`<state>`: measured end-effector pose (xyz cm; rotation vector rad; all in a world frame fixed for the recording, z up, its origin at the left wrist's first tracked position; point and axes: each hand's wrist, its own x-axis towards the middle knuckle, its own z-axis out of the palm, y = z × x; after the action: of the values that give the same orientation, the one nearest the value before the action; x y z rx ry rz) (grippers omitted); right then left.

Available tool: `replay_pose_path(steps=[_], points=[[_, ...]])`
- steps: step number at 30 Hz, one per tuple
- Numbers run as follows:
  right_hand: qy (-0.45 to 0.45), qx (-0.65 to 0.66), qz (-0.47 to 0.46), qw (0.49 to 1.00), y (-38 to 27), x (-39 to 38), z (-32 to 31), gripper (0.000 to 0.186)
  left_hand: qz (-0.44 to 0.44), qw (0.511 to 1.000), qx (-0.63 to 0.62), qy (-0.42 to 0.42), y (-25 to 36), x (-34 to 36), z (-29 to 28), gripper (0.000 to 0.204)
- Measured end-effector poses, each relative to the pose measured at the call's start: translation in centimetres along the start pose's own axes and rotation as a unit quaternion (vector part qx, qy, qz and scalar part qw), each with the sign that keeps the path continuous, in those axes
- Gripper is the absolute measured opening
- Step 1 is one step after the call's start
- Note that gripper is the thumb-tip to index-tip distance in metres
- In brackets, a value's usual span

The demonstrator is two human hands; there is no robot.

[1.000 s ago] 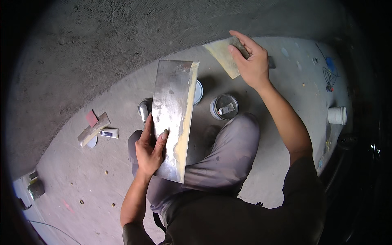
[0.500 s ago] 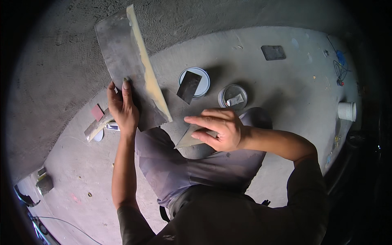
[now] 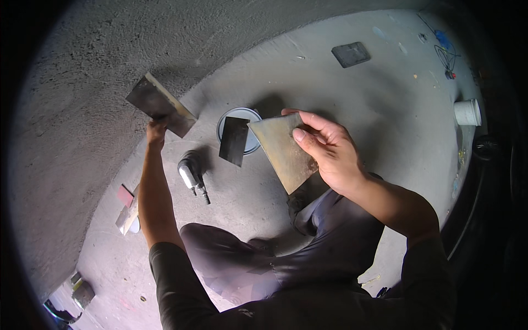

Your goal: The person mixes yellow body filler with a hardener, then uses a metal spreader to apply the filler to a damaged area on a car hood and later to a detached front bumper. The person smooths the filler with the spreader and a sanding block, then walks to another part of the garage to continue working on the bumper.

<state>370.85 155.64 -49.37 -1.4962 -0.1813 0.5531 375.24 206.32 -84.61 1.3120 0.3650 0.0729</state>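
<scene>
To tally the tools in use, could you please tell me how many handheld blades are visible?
2: one blade in the left hand's grip, in front of the rough surface; a second blade in the right hand's grip, mid-picture. Neither seems fully hidden.

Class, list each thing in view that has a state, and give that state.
Left hand: gripping wide blade
Right hand: gripping spreader
Wide blade: smeared along one edge
Spreader: smeared yellowish
Dark plate: laid across round can
Round can: partly covered
Power tool: lying unheld
White bucket: contents hidden
Pink pad: unheld
</scene>
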Motion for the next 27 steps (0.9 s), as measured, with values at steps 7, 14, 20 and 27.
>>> replay_pose_path(steps=[7, 14, 20, 27], points=[[0.067, -0.031, 0.008, 0.997, 1.2, 1.9, -0.8, 0.030, 0.009, 0.723, 0.581, 0.374, 3.0, -3.2, 5.6, 0.059], [0.005, -0.209, -0.073, 0.975, 1.3, 4.7, 2.8, 0.021, -0.012, 0.983, -0.045, -0.180, 14.2, -24.6, 26.1, 0.036], [-0.050, -0.334, -0.095, 0.937, 1.3, 4.1, 4.3, 0.026, -0.072, 0.975, -0.064, -0.199, 17.1, -25.3, 27.9, 0.016], [-0.113, -0.451, -0.039, 0.884, -0.1, 2.4, -1.4, 0.030, 0.070, 0.985, 0.082, 0.133, 14.0, -17.6, 17.6, 0.042]])
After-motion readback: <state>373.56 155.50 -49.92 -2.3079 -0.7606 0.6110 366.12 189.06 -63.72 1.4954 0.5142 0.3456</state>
